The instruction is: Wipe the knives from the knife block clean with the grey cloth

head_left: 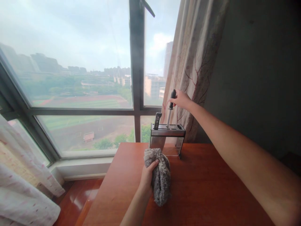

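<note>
My left hand (148,175) is closed around a bunched grey cloth (161,179), its thumb pressed across the top, above the table. Farther off, my right hand (182,99) grips the black handle of a sharpening steel (172,100). The steel's metal rod stands almost upright, and its lower end sits in a slot of the knife block (168,132). This block has a metal top with several slots and see-through sides. A knife with a black handle (157,121) stands in its left slot; the blade is hard to make out.
The knife block stands near the far edge of a reddish-brown wooden table (199,188). Behind it hangs a patterned curtain (195,56), beside a large window (82,81) with dark frames. Another curtain (21,188) hangs at the lower left. A dark wall (256,78) is on the right.
</note>
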The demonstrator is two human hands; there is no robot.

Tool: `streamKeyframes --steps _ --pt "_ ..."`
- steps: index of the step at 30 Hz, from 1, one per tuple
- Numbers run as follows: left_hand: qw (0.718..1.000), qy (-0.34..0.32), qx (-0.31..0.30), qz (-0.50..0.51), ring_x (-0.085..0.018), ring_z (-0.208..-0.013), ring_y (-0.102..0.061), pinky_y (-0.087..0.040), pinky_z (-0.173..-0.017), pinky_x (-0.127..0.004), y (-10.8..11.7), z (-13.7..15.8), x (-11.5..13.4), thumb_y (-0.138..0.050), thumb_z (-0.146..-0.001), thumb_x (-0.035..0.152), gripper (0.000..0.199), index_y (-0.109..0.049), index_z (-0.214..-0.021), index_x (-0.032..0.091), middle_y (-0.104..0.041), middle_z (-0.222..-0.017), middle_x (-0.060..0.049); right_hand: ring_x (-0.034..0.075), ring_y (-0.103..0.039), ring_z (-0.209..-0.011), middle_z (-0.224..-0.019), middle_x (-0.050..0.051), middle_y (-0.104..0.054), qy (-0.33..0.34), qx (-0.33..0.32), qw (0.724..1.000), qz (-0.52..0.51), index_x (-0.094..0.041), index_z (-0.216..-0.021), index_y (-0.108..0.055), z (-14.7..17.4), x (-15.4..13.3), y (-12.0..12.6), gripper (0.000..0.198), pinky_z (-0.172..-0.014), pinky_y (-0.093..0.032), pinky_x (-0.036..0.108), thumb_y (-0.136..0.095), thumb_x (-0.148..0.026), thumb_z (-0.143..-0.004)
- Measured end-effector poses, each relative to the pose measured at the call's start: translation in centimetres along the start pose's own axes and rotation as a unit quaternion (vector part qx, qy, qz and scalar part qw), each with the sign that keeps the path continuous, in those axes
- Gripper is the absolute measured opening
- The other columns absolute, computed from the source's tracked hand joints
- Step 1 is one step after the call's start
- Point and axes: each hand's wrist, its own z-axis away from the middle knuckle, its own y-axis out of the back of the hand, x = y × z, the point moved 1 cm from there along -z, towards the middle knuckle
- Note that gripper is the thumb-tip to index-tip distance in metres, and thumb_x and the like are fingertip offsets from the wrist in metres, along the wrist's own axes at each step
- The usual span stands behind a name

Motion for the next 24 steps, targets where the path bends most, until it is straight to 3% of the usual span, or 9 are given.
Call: streamKeyframes --steps 7,15,24 --pt "1.000 -0.001 -0.005 0.003 -0.028 -0.074 -0.071 -0.056 -0.070 -0.036 -0.4 0.6 0.2 -0.075 -0.068 0.030 0.046 -0.061 -0.107 0.010 -0.074 -0.080 -0.012 0.016 -0.063 -0.052 -0.077 0.003 -0.066 0.024 0.096 0.991 -0.090 -0.017 -0.104 -0.054 -1.1 -1.3 4.1 0.033 -0.056 -0.053 0.031 -0.066 -0.022 -0.074" --pt "1.000 -0.013 -0.005 0.005 -0.027 -0.072 -0.071 -0.056 -0.068 -0.035 -0.8 1.1 0.4 -0.074 -0.069 0.029 0.042 -0.061 -0.104 0.010 -0.073 -0.077 -0.011 0.013 -0.059 -0.049 -0.072 0.002 -0.067 0.091 0.113 0.968 -0.206 -0.017 -0.102 -0.056 1.0 -2.0 6.4 0.030 -0.046 -0.050 0.024 -0.067 -0.022 -0.075" --pt "1.000 0.005 -0.011 0.019 -0.029 -0.080 -0.071 -0.056 -0.071 -0.036 -0.3 0.3 0.3 -0.076 -0.067 0.024 0.042 -0.062 -0.105 0.011 -0.074 -0.081 -0.012 0.012 -0.057 -0.046 -0.066 0.001 -0.066 0.073 0.093 0.951 -0.285 -0.017 -0.093 -0.057 4.3 -0.4 6.7 0.027 -0.042 -0.048 0.024 -0.073 -0.025 -0.072"
